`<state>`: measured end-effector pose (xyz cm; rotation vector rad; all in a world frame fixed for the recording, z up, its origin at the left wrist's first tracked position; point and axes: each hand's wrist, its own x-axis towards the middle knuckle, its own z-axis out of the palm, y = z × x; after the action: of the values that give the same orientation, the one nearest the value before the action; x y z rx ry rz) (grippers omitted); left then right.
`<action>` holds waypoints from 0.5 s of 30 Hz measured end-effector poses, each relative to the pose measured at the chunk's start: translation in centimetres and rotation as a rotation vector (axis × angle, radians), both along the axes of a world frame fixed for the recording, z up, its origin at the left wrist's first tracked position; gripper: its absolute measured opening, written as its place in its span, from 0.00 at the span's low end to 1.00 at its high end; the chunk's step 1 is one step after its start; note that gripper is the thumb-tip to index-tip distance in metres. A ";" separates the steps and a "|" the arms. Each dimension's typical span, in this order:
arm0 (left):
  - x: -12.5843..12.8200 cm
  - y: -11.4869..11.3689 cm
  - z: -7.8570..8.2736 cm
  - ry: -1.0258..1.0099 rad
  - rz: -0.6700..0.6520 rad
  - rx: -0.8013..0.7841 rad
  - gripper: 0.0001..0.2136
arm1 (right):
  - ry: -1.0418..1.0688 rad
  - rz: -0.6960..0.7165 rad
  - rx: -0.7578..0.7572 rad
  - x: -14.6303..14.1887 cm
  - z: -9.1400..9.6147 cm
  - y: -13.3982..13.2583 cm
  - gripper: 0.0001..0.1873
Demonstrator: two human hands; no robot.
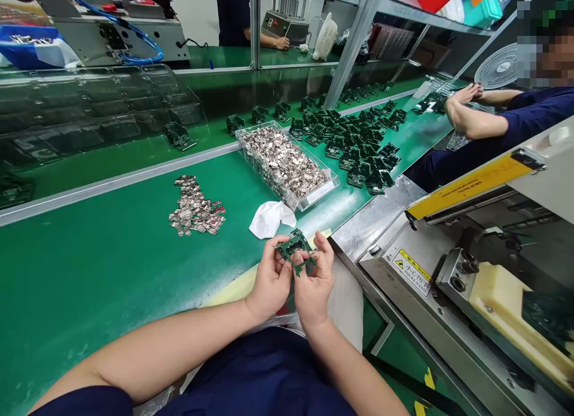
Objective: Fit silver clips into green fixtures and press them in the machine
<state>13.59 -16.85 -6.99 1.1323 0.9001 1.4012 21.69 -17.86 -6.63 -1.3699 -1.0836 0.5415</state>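
Our left hand (270, 280) and right hand (314, 278) are close together in front of us, their fingertips clamped on opposite sides of a dark green circuit board panel (293, 247). We hold the panel in the air above the bench, between our hands. It is an irregular, lattice-like piece with small cut-out sections, and one narrow part sticks out below our fingers. A pale yellow sheet (233, 290) lies under our left wrist, and a white sheet (345, 302) stands just beside our right hand. To the right, the steel edge of a machine plate (354, 239) runs close by, while the green mat (112, 296) stretches well out to our left. Just ahead, almost at our fingers, lies a crumpled white cloth (269, 220). Beyond it sit a clear tray of metal parts (282, 165), a loose heap of metal parts (196, 205) and many scattered green boards (354, 147). A co-worker's hands (464, 99) rest together at the upper right, well apart from ours.
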 end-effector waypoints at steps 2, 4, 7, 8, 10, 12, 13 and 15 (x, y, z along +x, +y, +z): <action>0.0 -0.1 0.1 -0.003 -0.001 0.012 0.15 | 0.046 0.000 -0.004 -0.1 -0.1 0.0 0.08; 0.0 -0.2 0.3 0.005 -0.012 0.030 0.14 | 0.131 0.021 -0.019 -0.2 -0.2 0.1 0.08; -0.2 -0.1 0.6 0.026 -0.036 0.033 0.14 | 0.296 0.094 -0.015 0.4 -0.1 -0.2 0.09; -0.3 -0.1 0.6 0.029 -0.045 0.020 0.14 | 0.332 0.121 -0.002 0.9 0.1 -0.3 0.10; -0.6 0.0 0.6 0.031 -0.069 -0.021 0.15 | 0.316 0.184 0.030 2.4 0.6 -0.8 0.16; -0.8 -0.1 0.7 0.045 -0.112 -0.052 0.17 | 0.172 0.297 0.053 4.4 1.5 -1.4 0.25; -0.8 -0.3 0.8 0.069 -0.144 -0.056 0.17 | 0.068 0.369 0.060 5.5 2.2 -1.8 0.31; -0.7 -0.9 1.4 0.140 -0.248 -0.035 0.16 | -0.156 0.505 0.067 7.7 3.8 -2.7 0.39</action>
<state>12.89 -17.76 -5.58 1.2804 0.8462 1.1116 29.39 -20.59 -2.88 -1.0900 -1.5760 0.7632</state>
